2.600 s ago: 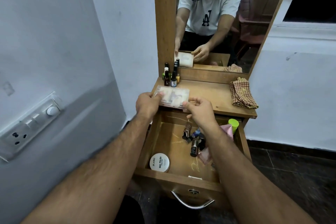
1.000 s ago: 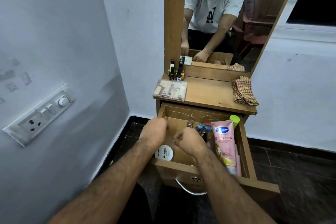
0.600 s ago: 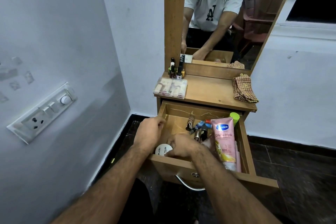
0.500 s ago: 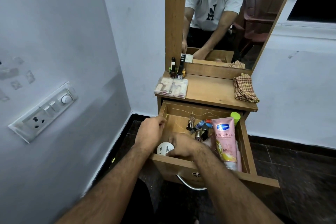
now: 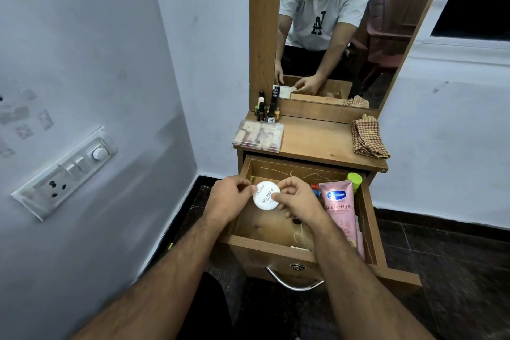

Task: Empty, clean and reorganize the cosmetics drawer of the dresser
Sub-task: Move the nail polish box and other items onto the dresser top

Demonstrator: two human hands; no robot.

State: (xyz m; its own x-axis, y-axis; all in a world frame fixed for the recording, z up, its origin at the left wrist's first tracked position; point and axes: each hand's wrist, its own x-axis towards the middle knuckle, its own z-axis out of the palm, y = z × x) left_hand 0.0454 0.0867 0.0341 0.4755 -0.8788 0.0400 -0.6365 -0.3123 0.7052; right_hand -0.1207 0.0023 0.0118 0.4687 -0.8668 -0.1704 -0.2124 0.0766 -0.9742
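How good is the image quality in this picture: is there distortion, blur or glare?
Head view: wide-angle bending curves the wall switch panel and forearms; lighting is dim and even; the round nail polish tin and pink tube labels stay readable; no strong glare.

Drawer (image 5: 287, 250) open below dresser top (image 5: 317, 141). Tin (image 5: 266, 195) above drawer's left part, left hand (image 5: 230, 200) on its left edge, right hand (image 5: 296, 199) on its right. Tube (image 5: 340, 207) along drawer's right side. On top: case (image 5: 258, 135) at near left; bottles (image 5: 267, 110) behind it; cloth (image 5: 368, 137) far right. Mirror (image 5: 345, 27) behind.
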